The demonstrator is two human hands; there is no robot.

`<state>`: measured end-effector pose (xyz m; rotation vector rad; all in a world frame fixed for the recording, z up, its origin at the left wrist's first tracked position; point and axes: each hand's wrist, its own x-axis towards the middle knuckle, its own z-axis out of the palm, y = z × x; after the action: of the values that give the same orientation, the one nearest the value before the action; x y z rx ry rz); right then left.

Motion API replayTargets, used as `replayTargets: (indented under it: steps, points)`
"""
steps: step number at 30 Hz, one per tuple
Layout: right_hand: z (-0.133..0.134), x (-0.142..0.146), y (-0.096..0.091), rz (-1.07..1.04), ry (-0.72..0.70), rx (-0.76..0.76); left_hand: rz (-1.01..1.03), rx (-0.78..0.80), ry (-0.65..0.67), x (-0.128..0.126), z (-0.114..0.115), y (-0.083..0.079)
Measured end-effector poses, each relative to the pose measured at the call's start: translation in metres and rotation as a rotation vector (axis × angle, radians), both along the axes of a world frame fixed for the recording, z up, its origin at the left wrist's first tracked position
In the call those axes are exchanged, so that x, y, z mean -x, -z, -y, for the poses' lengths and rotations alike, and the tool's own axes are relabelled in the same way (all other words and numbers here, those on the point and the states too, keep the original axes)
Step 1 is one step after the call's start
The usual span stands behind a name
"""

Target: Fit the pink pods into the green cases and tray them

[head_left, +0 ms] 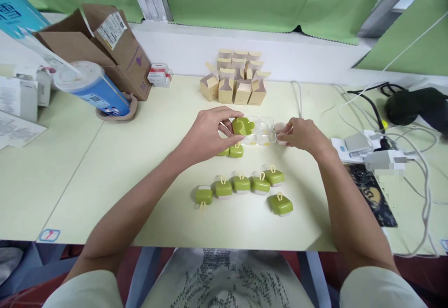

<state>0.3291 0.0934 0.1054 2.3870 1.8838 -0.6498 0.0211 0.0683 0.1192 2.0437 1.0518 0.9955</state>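
My left hand pinches a hollow green plastic cover between thumb and fingers, above the table. To its right, several clear plastic cups stand close together. My right hand is closed at their right end, its fingertips on a whitish translucent cup. Beneath my left hand sit a couple of green cases, partly covered by it. Nearer to me is a loose row of green cases with pale loops, among them one green case; another green case lies apart at the front right.
Several open small cardboard boxes stand by the wall. At left are a blue cup with a straw, a large carton and papers. White cables, plugs and a dark patterned flat object lie at right.
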Motion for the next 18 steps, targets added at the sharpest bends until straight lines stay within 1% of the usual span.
replayTargets:
  steps: [2, 3, 4, 5, 6, 7, 9, 11, 14, 16, 18]
  points:
    - [0.006, 0.002, -0.009, 0.043, 0.028, -0.042, -0.003, -0.005, 0.005, 0.001, 0.001, 0.000]
    - [0.011, 0.003, -0.016, 0.041, 0.034, -0.101, -0.002, -0.010, 0.017, 0.001, 0.001, 0.000]
    - [0.016, 0.005, -0.023, -0.007, 0.023, -0.175, 0.001, -0.021, 0.036, 0.001, 0.002, -0.001]
    - [0.022, 0.007, -0.030, -0.113, -0.011, -0.249, 0.007, -0.040, 0.063, 0.001, 0.002, -0.001]
    - [0.028, 0.010, -0.037, -0.281, -0.067, -0.302, 0.012, -0.065, 0.098, 0.001, 0.003, -0.001]
    - [0.033, 0.014, -0.042, -0.479, -0.140, -0.305, 0.012, -0.095, 0.136, 0.001, 0.004, 0.000]
    - [0.041, 0.023, -0.048, -0.816, -0.272, -0.213, -0.019, -0.169, 0.196, 0.001, 0.005, 0.002]
    - [0.043, 0.032, -0.047, -1.008, -0.339, -0.084, -0.097, -0.259, 0.230, 0.000, 0.006, 0.005]
    - [0.039, 0.039, -0.039, -1.139, -0.337, 0.045, -0.233, -0.401, 0.253, -0.002, 0.008, 0.010]
    - [0.035, 0.038, -0.034, -1.185, -0.316, 0.087, -0.305, -0.464, 0.258, -0.004, 0.009, 0.010]
    - [0.032, 0.033, -0.032, -1.203, -0.302, 0.098, -0.362, -0.485, 0.264, -0.004, 0.009, 0.009]
